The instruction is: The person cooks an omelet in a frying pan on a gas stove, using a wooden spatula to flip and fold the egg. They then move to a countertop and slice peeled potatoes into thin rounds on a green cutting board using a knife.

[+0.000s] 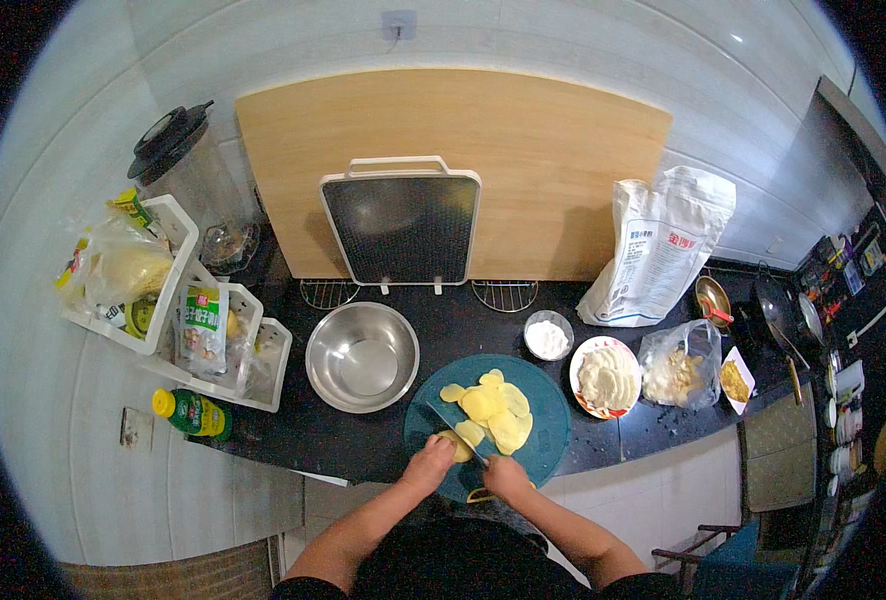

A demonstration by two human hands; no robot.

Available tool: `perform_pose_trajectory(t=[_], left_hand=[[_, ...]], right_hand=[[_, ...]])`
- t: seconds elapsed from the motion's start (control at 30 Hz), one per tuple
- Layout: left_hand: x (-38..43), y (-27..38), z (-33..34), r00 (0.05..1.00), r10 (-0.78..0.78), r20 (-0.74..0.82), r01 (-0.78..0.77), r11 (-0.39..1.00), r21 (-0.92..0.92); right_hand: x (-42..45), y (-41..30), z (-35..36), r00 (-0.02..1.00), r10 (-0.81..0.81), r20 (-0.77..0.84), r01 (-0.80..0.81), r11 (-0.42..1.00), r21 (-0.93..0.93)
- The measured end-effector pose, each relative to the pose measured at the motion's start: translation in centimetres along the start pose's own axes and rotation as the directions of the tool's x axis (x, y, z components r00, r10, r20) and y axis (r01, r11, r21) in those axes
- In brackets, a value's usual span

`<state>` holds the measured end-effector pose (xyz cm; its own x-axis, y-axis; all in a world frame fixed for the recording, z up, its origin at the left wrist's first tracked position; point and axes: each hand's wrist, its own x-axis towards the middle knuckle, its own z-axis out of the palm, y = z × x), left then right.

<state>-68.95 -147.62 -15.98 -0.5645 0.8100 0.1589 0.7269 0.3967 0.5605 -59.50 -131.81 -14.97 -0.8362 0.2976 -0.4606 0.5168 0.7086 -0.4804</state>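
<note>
A round dark teal cutting board [552, 420] lies before me at the counter's front edge. Thin pale-yellow slices, likely potato [509, 429], are heaped on its middle. My left hand [429, 463] grips a larger piece of potato [456, 448] at the board's left front. In my right hand [506, 478] is the handle of a kitchen knife [454, 426]. Its blade slants to the far left, beside the held piece, with a slice lying along its other side. A yellow loop handle [480, 495] shows at the board's front, partly hidden by my right hand.
Left of the board stands a steel bowl [363, 358]. To the right are a glass bowl of white powder [548, 336], a plate of pale slices [606, 377], a plastic bag [681, 365] and a flour sack [657, 247]. White baskets [222, 337] and a green bottle [192, 414] stand left.
</note>
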Motion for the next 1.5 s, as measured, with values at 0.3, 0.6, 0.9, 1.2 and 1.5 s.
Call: perform_pose_trajectory(t=[0.3, 0.6, 0.9, 1.2, 1.5], left_hand=[[0.1, -0.1, 2.3, 0.997, 0.071, 0.002, -0.071, 0.997, -0.016], [0.2, 0.2, 2.1, 0.995, 0.096, 0.001, -0.096, 0.994, 0.051], [0.4, 0.9, 1.5, 0.997, 0.078, 0.002, -0.078, 0.996, 0.053], [0.4, 0.6, 1.7, 0.997, 0.076, 0.01, -0.077, 0.995, 0.065], [0.3, 0.6, 1.9, 0.997, 0.062, 0.051, -0.065, 0.996, 0.062]], right_hand=[[0.3, 2.7, -0.2, 0.998, 0.06, 0.013, -0.061, 0.996, 0.066], [-3.4, 2.2, -2.7, 0.999, 0.007, -0.048, -0.004, 0.998, 0.056], [-4.6, 3.1, -2.4, 0.999, -0.01, -0.051, 0.012, 0.999, 0.045], [-4.9, 2.1, -4.0, 0.998, 0.041, 0.039, -0.041, 0.999, 0.001], [-1.8, 1.6, -2.1, 0.996, -0.016, 0.085, 0.019, 0.999, -0.037]])
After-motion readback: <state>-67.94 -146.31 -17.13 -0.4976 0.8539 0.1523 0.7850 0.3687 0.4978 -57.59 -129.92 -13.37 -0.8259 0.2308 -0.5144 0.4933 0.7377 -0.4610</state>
